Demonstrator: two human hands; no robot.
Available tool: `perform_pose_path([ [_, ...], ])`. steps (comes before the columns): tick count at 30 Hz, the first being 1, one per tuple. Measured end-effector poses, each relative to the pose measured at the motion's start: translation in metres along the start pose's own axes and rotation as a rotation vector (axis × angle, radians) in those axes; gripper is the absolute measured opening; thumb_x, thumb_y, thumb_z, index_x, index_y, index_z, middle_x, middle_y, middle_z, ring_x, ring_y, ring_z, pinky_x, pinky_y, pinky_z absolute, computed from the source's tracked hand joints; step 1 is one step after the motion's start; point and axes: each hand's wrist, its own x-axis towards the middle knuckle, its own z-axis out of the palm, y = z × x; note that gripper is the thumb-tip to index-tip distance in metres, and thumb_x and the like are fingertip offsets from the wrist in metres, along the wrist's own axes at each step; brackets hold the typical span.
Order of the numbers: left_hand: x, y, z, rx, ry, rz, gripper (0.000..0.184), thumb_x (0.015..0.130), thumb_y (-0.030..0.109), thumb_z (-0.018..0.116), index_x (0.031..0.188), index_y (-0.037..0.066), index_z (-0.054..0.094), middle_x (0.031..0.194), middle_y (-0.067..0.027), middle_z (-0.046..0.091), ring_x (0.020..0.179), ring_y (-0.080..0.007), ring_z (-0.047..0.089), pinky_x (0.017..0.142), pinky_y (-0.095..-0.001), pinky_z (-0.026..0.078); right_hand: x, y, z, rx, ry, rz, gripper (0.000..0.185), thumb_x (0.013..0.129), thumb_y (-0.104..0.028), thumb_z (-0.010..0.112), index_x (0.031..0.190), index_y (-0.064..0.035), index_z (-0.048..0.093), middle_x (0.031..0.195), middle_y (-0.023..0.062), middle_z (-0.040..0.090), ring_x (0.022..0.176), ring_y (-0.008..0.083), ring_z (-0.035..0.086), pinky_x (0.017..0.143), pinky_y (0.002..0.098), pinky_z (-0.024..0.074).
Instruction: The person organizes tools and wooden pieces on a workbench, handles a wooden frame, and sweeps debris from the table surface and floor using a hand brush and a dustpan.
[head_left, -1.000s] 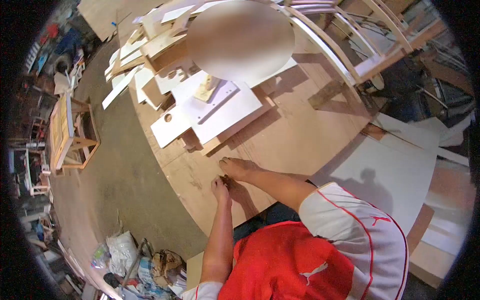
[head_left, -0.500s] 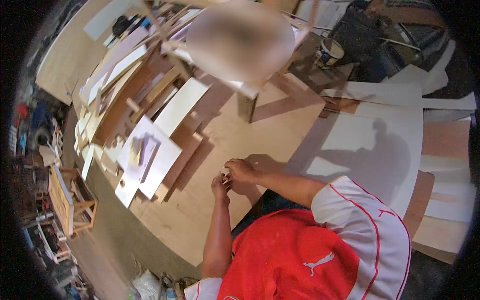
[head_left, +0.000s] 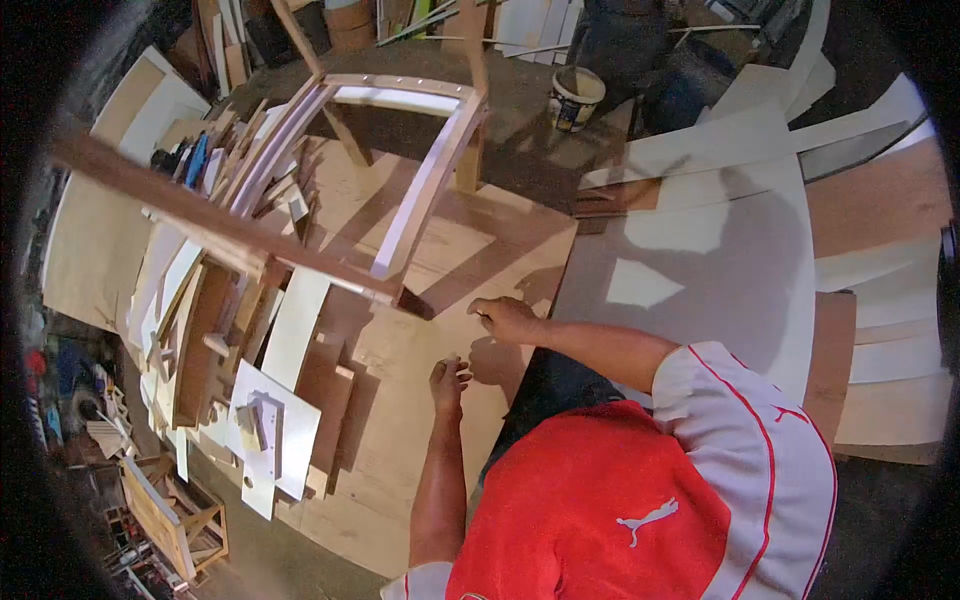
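My left hand (head_left: 450,386) is just above the plywood board (head_left: 400,480), its fingers curled. A tiny pale spot shows at its fingertips, too small to name. My right hand (head_left: 504,318) is farther forward and to the right, thumb and fingers drawn together; anything between them is too small to make out. The two hands are apart. Ahead and to the left stands a wooden frame (head_left: 425,205) with pale inner edges and legs, one corner close to my right hand.
White panels (head_left: 270,425) with a small block (head_left: 249,428) lie on the left, beside stacked wood offcuts (head_left: 200,340). A large white sheet (head_left: 690,300) is on the right. A bucket (head_left: 575,98) stands at the back. A small wooden stand (head_left: 165,515) is at lower left.
My hands, together half a second ago, have separated, the right one moving forward and right. The view has turned, bringing the wooden frame fully into sight and shifting the panels left.
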Motion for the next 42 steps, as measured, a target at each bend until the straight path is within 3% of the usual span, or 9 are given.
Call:
perform_pose_path([
  [10, 0.057, 0.088, 0.126, 0.027, -0.05, 0.098, 0.046, 0.097, 0.041, 0.063, 0.124, 0.003, 0.058, 0.108, -0.0094, 0.068, 0.086, -0.0192, 0.067, 0.074, -0.0331, 0.051, 0.04, 0.042, -0.079, -0.053, -0.139, -0.014, 0.034, 0.097, -0.02, 0.056, 0.13, -0.0114, 0.053, 0.104, 0.0211, 0.069, 0.098, 0.0389, 0.066, 0.083, 0.0502, 0.0507],
  [11, 0.071, 0.095, 0.14, 0.042, -0.016, 0.102, 0.043, 0.098, 0.039, 0.063, 0.123, 0.004, 0.059, 0.108, -0.0092, 0.069, 0.086, -0.0189, 0.067, 0.073, -0.0327, 0.051, 0.059, 0.066, -0.081, -0.081, -0.102, -0.189, 0.037, 0.095, -0.021, 0.057, 0.131, -0.0118, 0.053, 0.101, 0.0206, 0.069, 0.094, 0.0381, 0.067, 0.078, 0.0493, 0.0511],
  [15, 0.141, 0.113, 0.197, -0.058, 0.094, 0.091, 0.036, 0.099, 0.03, 0.064, 0.119, 0.001, 0.064, 0.103, -0.008, 0.068, 0.081, -0.0163, 0.065, 0.07, -0.0306, 0.05, 0.126, 0.126, -0.126, -0.109, -0.079, -0.299, 0.042, 0.089, -0.024, 0.064, 0.127, -0.0116, 0.052, 0.099, 0.0192, 0.069, 0.092, 0.0381, 0.068, 0.073, 0.0485, 0.0513],
  [19, 0.194, 0.143, 0.256, -0.126, 0.209, 0.03, 0.031, 0.099, 0.028, 0.064, 0.115, 0.003, 0.065, 0.096, -0.0048, 0.068, 0.077, -0.0134, 0.063, 0.066, -0.0284, 0.049, 0.176, 0.163, -0.194, 0.391, -0.339, -0.345, 0.043, 0.085, -0.028, 0.07, 0.122, -0.0116, 0.054, 0.098, 0.0179, 0.07, 0.091, 0.0385, 0.068, 0.073, 0.0477, 0.0517],
  [22, 0.203, 0.185, 0.284, -0.082, 0.291, -0.015, 0.03, 0.1, 0.029, 0.061, 0.113, 0.003, 0.065, 0.09, -0.0043, 0.069, 0.076, -0.0136, 0.064, 0.065, -0.0284, 0.049, 0.214, 0.185, -0.204, 0.089, -0.256, -0.421, 0.039, 0.083, -0.033, 0.072, 0.11, -0.0088, 0.059, 0.094, 0.0181, 0.07, 0.091, 0.0393, 0.068, 0.073, 0.048, 0.0525],
  [28, 0.212, 0.181, 0.292, -0.159, 0.357, 0.045, 0.03, 0.101, 0.029, 0.057, 0.107, 0.001, 0.067, 0.091, -0.0069, 0.071, 0.072, -0.015, 0.067, 0.065, -0.0295, 0.05, 0.252, 0.183, -0.209, -0.234, -0.413, -0.406, 0.03, 0.083, -0.032, 0.07, 0.102, -0.0086, 0.064, 0.093, 0.0192, 0.07, 0.092, 0.0402, 0.068, 0.073, 0.0488, 0.0532],
  [32, 0.243, 0.167, 0.3, -0.154, 0.318, 0.112, 0.031, 0.102, 0.029, 0.057, 0.106, 0.0, 0.068, 0.091, -0.0073, 0.072, 0.071, -0.0151, 0.067, 0.063, -0.0296, 0.051, 0.272, 0.201, -0.211, -0.09, -0.467, -0.162, 0.032, 0.084, -0.032, 0.068, 0.108, -0.0103, 0.065, 0.094, 0.0183, 0.071, 0.091, 0.0398, 0.068, 0.072, 0.0497, 0.053],
  [36, 0.284, 0.151, 0.317, -0.145, 0.341, 0.177, 0.031, 0.102, 0.031, 0.057, 0.11, 0.002, 0.067, 0.09, -0.0068, 0.071, 0.07, -0.0159, 0.067, 0.062, -0.0294, 0.052, 0.263, 0.179, -0.281, -0.168, -0.346, -0.312, 0.034, 0.084, -0.031, 0.069, 0.113, -0.0132, 0.066, 0.094, 0.0179, 0.071, 0.09, 0.0395, 0.069, 0.073, 0.05, 0.0528],
  [42, 0.335, 0.22, 0.379, -0.208, 0.536, 0.179, 0.033, 0.104, 0.032, 0.055, 0.115, 0.003, 0.066, 0.092, -0.0056, 0.068, 0.076, -0.0124, 0.062, 0.063, -0.028, 0.05, 0.353, 0.219, -0.327, -0.121, -0.403, -0.489, 0.031, 0.083, -0.028, 0.07, 0.11, -0.0139, 0.068, 0.094, 0.0177, 0.071, 0.09, 0.0401, 0.068, 0.075, 0.049, 0.0528],
])
